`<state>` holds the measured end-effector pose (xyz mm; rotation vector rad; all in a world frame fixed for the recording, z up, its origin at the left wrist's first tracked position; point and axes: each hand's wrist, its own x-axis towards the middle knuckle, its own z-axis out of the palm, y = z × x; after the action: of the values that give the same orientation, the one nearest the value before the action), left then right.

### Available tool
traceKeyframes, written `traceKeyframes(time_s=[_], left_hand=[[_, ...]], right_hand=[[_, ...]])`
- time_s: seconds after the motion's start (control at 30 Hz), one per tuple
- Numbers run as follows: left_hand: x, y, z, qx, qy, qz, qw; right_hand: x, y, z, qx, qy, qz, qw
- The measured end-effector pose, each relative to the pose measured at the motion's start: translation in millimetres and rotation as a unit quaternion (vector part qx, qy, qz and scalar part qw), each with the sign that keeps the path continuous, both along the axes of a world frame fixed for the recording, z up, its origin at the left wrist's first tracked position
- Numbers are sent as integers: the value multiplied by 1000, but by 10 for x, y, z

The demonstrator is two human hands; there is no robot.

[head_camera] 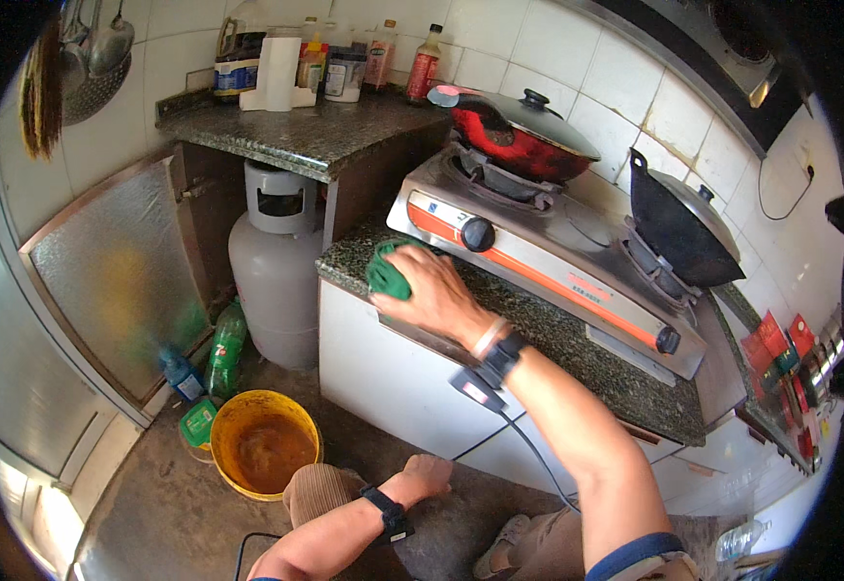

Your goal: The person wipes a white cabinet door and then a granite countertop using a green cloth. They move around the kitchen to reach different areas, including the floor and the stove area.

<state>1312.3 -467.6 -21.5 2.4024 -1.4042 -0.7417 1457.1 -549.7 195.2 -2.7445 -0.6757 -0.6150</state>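
Note:
My right hand [440,294] grips a bunched green cloth [387,274]. It presses the cloth onto the front left corner of the speckled stone countertop [538,319], just in front of the two-burner gas stove [531,256]. Lower down, my left hand [427,478] is curled into a fist beside my bent knee, with nothing visible in it. Near that knee on the floor stands a yellow bucket [222,454] holding murky brown water [276,447]. Both wrists wear black straps, and a cable hangs from the right one.
A red lidded pan [487,138] and a black lidded wok [672,225] sit on the stove. Left of the cabinet stands a grey gas cylinder [276,269]. A green plastic bottle [226,356] is behind the bucket. Several bottles crowd the corner shelf [298,134].

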Motion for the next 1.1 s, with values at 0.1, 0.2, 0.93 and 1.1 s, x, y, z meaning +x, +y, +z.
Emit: traceKeyframes(time_s=[0.1,0.2,0.93,1.1], left_hand=[[-52,-8,40,-12,-11,-19,1000],[-135,61,59,-81,0,-8,997],[119,-253,-216,-25,-37,22,999],[195,-111,-306,12,-34,58,998]], right_hand=[[-643,-398,46,-30,-5,11,999],[-1263,-781,122,-65,-5,-34,997],[-181,357,-128,-89,-128,7,988],[-1341,-726,-99,-77,-97,-52,991]])
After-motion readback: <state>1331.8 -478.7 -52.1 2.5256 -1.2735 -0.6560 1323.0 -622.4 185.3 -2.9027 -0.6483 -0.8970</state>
